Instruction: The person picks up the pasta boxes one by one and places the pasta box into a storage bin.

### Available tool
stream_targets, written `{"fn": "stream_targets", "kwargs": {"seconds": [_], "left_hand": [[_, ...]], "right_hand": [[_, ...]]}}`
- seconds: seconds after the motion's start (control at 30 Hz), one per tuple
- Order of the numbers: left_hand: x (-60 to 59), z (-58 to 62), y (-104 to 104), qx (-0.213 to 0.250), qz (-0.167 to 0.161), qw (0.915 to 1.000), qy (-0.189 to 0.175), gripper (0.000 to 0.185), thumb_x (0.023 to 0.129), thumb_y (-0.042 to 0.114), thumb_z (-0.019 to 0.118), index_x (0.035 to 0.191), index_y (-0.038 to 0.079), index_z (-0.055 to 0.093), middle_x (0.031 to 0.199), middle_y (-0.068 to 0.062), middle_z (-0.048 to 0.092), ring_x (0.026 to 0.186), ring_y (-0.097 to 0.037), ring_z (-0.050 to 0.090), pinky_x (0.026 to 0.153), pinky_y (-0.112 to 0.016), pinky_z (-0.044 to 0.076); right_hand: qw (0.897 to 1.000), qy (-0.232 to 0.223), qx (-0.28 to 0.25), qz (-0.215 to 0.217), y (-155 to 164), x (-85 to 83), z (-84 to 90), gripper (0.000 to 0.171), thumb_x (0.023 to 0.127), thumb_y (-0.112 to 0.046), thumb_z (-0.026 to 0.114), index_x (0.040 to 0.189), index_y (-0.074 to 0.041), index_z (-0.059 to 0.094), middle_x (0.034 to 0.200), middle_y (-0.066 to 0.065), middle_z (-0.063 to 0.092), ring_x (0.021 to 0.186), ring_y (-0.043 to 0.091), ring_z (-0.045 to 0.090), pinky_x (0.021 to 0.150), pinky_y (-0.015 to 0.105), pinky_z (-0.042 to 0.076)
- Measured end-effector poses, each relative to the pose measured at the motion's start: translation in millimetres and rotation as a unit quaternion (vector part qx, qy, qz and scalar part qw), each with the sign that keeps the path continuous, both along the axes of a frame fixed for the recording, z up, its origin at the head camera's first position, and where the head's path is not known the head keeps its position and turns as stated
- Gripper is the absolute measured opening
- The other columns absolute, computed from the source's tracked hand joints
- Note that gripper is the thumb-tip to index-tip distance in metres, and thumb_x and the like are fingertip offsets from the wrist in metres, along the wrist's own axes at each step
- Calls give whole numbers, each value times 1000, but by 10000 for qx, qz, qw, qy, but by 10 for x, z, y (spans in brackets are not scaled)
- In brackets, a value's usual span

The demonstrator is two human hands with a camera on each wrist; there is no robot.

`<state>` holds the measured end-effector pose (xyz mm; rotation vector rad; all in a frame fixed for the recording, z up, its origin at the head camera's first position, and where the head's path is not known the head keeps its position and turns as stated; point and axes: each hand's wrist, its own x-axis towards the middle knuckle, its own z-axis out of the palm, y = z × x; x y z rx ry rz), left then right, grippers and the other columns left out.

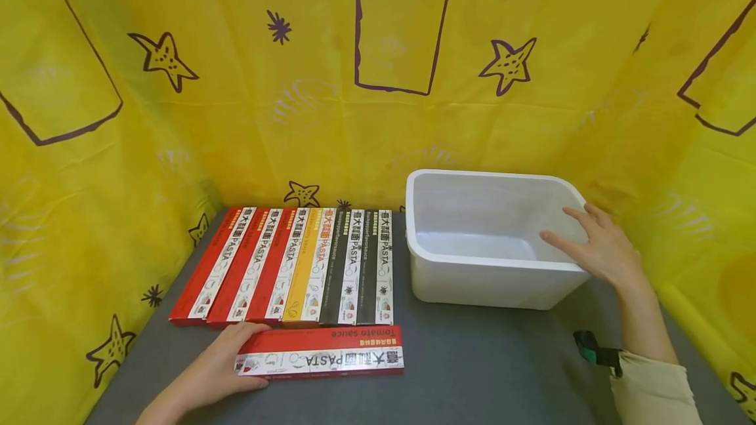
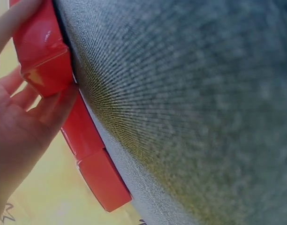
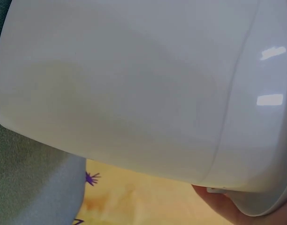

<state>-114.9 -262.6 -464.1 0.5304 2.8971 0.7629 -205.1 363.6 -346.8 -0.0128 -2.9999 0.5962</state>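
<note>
A red and white pasta box labelled "Tomato sauce" lies crosswise near the front of the table. My left hand grips its left end, thumb on the near side and fingers on the far side. The left wrist view shows the red end of this box between the thumb and fingers. On the right stands a white plastic bin, open at the top. My right hand holds its right rim, with the thumb reaching over the inside. Close up, the bin's smooth wall fills most of the right wrist view.
Behind the held box, several pasta boxes lie side by side: red ones at the left, a yellow one, then black ones. A yellow patterned curtain encloses the grey table at the back and sides.
</note>
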Motion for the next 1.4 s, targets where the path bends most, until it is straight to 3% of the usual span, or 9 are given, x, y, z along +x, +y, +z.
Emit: {"fn": "stream_targets", "kwargs": {"seconds": [0.17,0.4,0.73,0.97,1.4], "left_hand": [[64,29,29,242,176,9995,119,77,61,52,88,123,20,57,116,10,54,102,-13,51,87,-39,49],[149,94,94,1177,330,9919,335,69,62,46,90,121,29,57,112,16,56,96,-5,52,80,-28,49],[200,199,168,1525,357,9851,712,69,59,38,93,118,28,58,110,15,57,93,-5,53,75,-27,49],[200,269,226,1677,91,9821,847,68,59,35,93,118,25,60,110,14,59,92,-6,55,76,-26,49],[70,524,239,2556,-236,9610,1031,72,59,11,91,123,16,59,118,4,60,102,-9,51,81,-21,43]], "right_hand": [[10000,-19,10,9,-3,-1,14,87,90,-65,51,153,-8,29,157,30,7,129,64,20,81,81,21],[10000,-31,-39,-5,9,-1,29,87,91,-64,50,153,-7,28,157,30,7,129,63,20,82,80,21],[9995,153,-175,204,30,7,1,76,95,-54,51,149,-3,35,156,32,11,129,61,23,86,79,22],[9994,194,-198,183,35,12,-10,76,95,-54,52,148,-2,36,156,31,11,129,61,23,86,78,22],[9996,193,-197,115,42,15,-17,76,95,-55,51,148,-3,37,157,30,11,129,61,24,86,78,22]]}}
